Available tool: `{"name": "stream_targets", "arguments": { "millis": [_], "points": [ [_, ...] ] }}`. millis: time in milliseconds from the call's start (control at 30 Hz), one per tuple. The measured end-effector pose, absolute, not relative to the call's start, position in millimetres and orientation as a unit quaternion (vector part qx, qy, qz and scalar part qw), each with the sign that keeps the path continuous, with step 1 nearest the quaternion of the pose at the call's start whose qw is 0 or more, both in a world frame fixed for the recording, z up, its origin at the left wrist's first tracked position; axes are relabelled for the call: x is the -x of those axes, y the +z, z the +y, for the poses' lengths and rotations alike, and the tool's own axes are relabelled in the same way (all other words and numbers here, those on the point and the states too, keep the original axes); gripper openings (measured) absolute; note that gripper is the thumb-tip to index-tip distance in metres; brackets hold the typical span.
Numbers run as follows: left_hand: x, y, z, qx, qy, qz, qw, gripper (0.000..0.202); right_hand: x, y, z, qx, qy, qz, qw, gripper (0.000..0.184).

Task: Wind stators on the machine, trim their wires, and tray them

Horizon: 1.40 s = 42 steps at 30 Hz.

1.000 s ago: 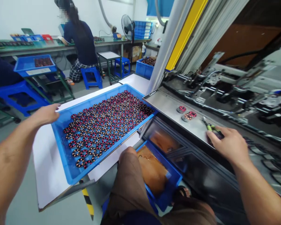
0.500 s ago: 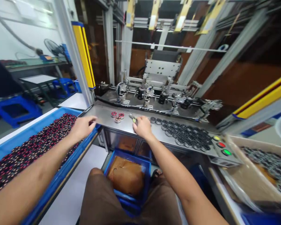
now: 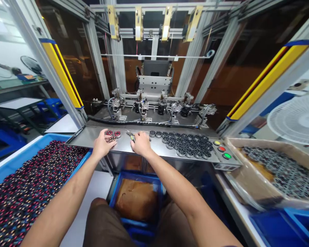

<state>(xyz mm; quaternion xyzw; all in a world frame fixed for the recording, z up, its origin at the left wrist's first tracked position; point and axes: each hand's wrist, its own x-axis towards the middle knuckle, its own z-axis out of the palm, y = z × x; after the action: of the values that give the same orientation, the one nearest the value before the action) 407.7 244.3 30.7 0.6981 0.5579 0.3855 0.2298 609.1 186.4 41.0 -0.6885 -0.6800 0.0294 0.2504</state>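
My left hand is on the metal ledge, thumb and fingers closed around a small copper-wound motor stator. Two more stators with red parts, one a red-and-black stator, sit just behind and beside it. To the right, my right hand is closed over small pliers with yellow-green handles. Their metal jaws point away to the left, and part of the handles is hidden under the fingers. Right of that hand, many black ring-shaped stators are massed on the ledge.
A blue bin full of red-and-black stators stands left. Behind the ledge is a machine with several clamping fixtures. A button box and a lined carton are right. Below sits a blue crate.
My left hand has moved from the edge of the blue bin to the stators on the ledge and closed around one. My right hand stays at the pliers. The view has turned right.
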Motion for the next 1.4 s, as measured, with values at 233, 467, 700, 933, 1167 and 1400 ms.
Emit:
{"name": "stream_targets", "arguments": {
  "millis": [233, 467, 700, 933, 1167, 1400],
  "points": [
    [-379.1, 49.4, 148.7, -0.688, 0.512, 0.466, 0.218, 0.077, -598.3, 69.0, 133.4, 0.578, 0.137, -0.701, 0.396, 0.044],
    [-374.3, 48.4, 28.8, -0.698, 0.621, 0.317, 0.167, 0.093, -552.8, 70.5, 20.2, 0.397, 0.572, -0.548, 0.464, 0.044],
    [-383.2, 55.0, 3.8, -0.704, 0.606, 0.266, 0.258, 0.094, -564.6, 77.0, -2.1, 0.329, 0.664, -0.481, 0.467, 0.038],
    [-386.1, 58.5, -8.7, -0.659, 0.603, 0.288, 0.344, 0.089, -606.0, 43.9, -0.6, 0.281, 0.752, -0.496, 0.33, 0.039],
    [-393.0, 50.4, -0.7, -0.687, 0.581, 0.318, 0.298, 0.088, -544.6, 27.7, -35.7, 0.292, 0.796, -0.322, 0.421, 0.044],
    [-385.2, 51.0, -0.9, -0.656, 0.545, 0.331, 0.403, 0.081, -565.0, 25.3, -37.7, 0.32, 0.797, -0.368, 0.355, 0.039]
  ]
}}
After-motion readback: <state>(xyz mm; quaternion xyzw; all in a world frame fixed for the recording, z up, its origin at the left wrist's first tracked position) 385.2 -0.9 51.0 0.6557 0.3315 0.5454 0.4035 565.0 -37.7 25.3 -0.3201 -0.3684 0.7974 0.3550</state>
